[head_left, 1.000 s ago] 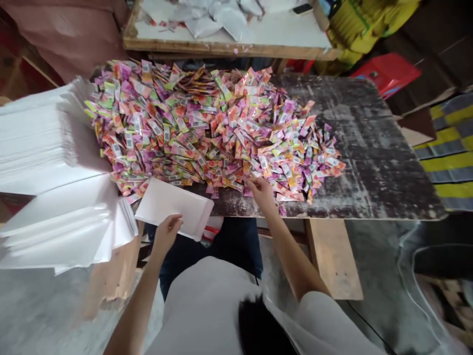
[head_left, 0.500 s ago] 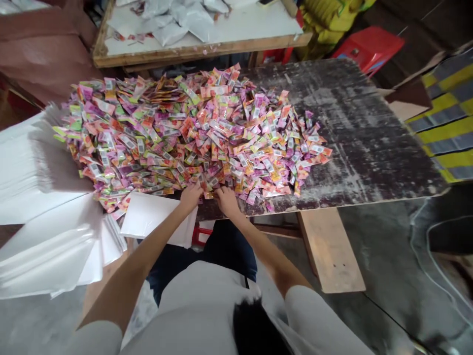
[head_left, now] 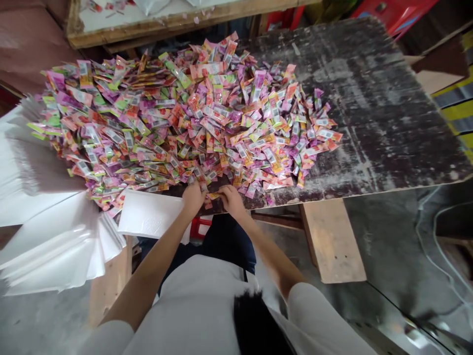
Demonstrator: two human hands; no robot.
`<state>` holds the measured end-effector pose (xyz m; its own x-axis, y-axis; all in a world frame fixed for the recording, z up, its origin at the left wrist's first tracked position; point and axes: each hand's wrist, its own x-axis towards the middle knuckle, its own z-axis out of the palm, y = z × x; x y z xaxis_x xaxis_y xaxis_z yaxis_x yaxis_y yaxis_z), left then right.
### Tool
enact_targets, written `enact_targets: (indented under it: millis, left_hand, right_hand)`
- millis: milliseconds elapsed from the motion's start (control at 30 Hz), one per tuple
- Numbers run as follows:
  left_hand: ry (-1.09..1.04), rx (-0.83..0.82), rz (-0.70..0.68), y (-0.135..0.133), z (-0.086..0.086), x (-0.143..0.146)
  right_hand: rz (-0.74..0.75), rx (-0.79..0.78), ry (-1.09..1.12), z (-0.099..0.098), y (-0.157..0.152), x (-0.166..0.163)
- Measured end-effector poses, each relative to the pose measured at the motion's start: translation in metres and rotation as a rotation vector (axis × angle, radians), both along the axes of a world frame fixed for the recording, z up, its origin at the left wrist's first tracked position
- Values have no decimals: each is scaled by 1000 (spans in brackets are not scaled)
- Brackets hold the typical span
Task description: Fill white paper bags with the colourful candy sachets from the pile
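A big heap of small bright sachets [head_left: 185, 118], pink, purple, green and orange, covers the left half of a dark worn table [head_left: 369, 98]. My left hand [head_left: 192, 197] and my right hand [head_left: 229, 198] sit side by side at the heap's near edge, fingers curled onto a few sachets between them. A flat white pouch [head_left: 151, 217] lies on the table edge just left of my left hand, which no longer touches it.
Stacks of white pouches [head_left: 44, 236] are piled at the left. A wooden table [head_left: 166, 24] with white bags stands behind the heap. A plank bench [head_left: 332, 241] juts out below the table. Red stools [head_left: 391, 7] are at the back right.
My left hand let go of the white pouch and moved up to the heap's edge. My right hand shifted left to meet it. The view tilted downward.
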<state>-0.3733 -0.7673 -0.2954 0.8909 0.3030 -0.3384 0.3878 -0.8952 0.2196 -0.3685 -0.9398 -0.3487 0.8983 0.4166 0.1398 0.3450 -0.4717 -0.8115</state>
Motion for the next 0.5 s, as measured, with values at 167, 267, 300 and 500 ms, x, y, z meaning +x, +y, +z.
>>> enact_targets:
  millis: [167, 267, 300, 500]
  left_hand:
    - [-224, -145, -49, 3, -2, -17]
    - [-380, -480, 110, 13, -7, -27]
    - [-423, -565, 174, 14, -9, -24]
    - [-364, -359, 163, -17, -12, 28]
  right_hand:
    - [-202, 109, 195, 8, -16, -21]
    - [-391, 59, 289, 10, -33, -19]
    - [-450, 17, 285, 10, -36, -14]
    - [-522, -288, 174, 21, -11, 35]
